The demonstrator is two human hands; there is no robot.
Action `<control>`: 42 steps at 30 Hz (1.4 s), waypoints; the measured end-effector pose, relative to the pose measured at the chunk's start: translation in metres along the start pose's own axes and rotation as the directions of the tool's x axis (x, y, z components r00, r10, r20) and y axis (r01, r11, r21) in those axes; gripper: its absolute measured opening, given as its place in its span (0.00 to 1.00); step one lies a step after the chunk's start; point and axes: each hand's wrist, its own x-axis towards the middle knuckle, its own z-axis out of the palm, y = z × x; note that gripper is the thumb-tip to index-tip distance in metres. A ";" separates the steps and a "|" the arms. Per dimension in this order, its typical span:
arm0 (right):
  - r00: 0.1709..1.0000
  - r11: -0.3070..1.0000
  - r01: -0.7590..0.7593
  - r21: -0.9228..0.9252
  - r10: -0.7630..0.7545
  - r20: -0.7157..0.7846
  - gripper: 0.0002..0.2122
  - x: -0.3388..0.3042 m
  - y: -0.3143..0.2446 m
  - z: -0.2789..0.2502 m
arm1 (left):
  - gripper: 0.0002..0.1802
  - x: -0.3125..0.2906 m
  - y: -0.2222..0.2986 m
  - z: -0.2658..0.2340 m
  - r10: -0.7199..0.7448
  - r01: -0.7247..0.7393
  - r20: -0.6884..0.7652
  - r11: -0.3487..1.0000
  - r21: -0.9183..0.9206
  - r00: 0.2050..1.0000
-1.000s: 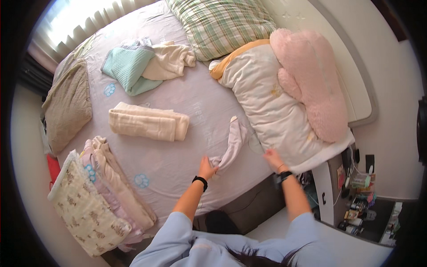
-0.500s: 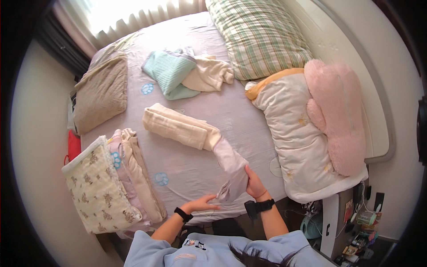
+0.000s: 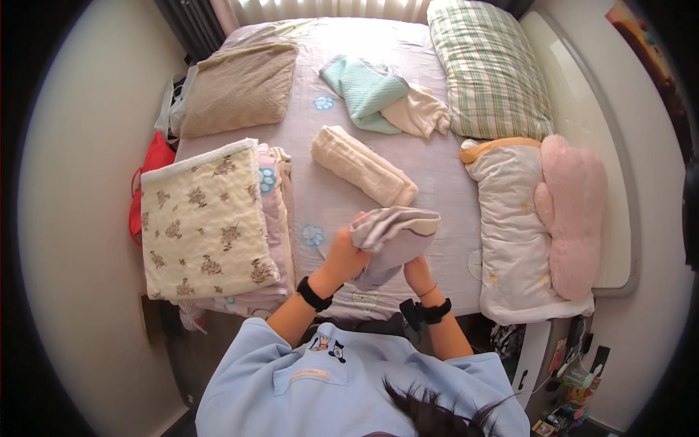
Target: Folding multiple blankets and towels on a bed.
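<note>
A soft cloth, lavender with a cream lining (image 3: 397,237), is bunched and lifted in front of me over the bed. My left hand (image 3: 347,256) is closed around its left side, the fingertips partly hidden by the fabric. Below its right side, my right hand (image 3: 418,277) grips it, most of the fingers hidden under the cloth. Just beyond lies a long cream folded roll (image 3: 362,166), diagonal on the sheet. Whether the roll and the lavender part are one piece is hidden here.
On the left stand a folded stack under a floral-print blanket (image 3: 207,218), a brown cushion (image 3: 240,87) and a red bag (image 3: 154,160). A mint blanket (image 3: 364,91) lies farther back. Along the right are a plaid pillow (image 3: 499,69), a white quilt (image 3: 510,240) and a pink plush cushion (image 3: 575,218).
The lavender cloth end has been lifted and doubled over toward the roll. My left hand, earlier open beside it, now grips it. The view has shifted.
</note>
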 end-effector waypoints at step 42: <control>0.688 0.409 -0.709 -0.574 0.583 -0.433 0.14 0.109 0.228 -0.067 | 0.24 -0.244 -0.121 -0.300 -0.907 0.076 -0.349 0.376 -0.924 0.236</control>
